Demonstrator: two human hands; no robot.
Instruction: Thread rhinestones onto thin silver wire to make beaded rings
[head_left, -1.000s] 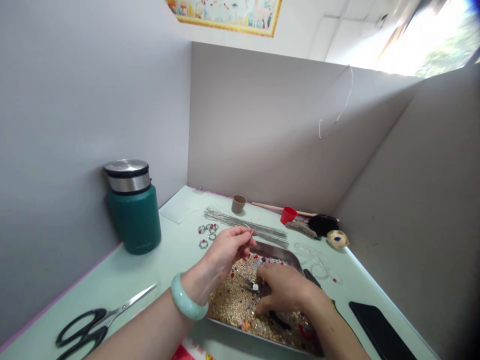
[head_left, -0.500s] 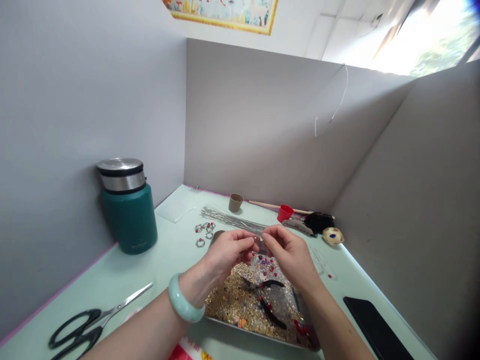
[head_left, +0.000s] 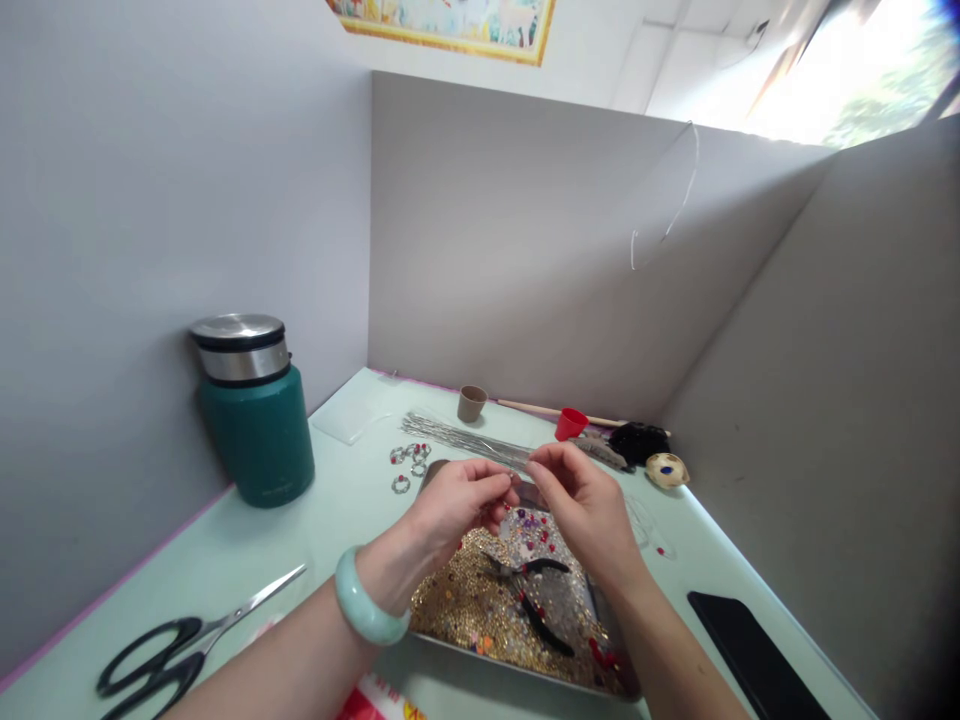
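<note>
My left hand, with a pale green bangle at the wrist, is closed in a pinch above a metal tray. A tiny glint and some red show at its fingertips, too small to name. Just right of it, my right hand also pinches, thumb against forefinger; what it holds cannot be made out. Below both hands, the tray holds gold and clear beads, with red and purple ones among them. Black-handled pliers lie across the beads.
Several beaded rings and a bundle of thin wires lie behind the tray. Scissors and a green flask stand left. A brown cup, red cup and painted shell are behind; a black phone is right.
My right hand has shifted slightly right and up, widening the gap between the fingertips a little. My left hand stays almost still over the tray.
</note>
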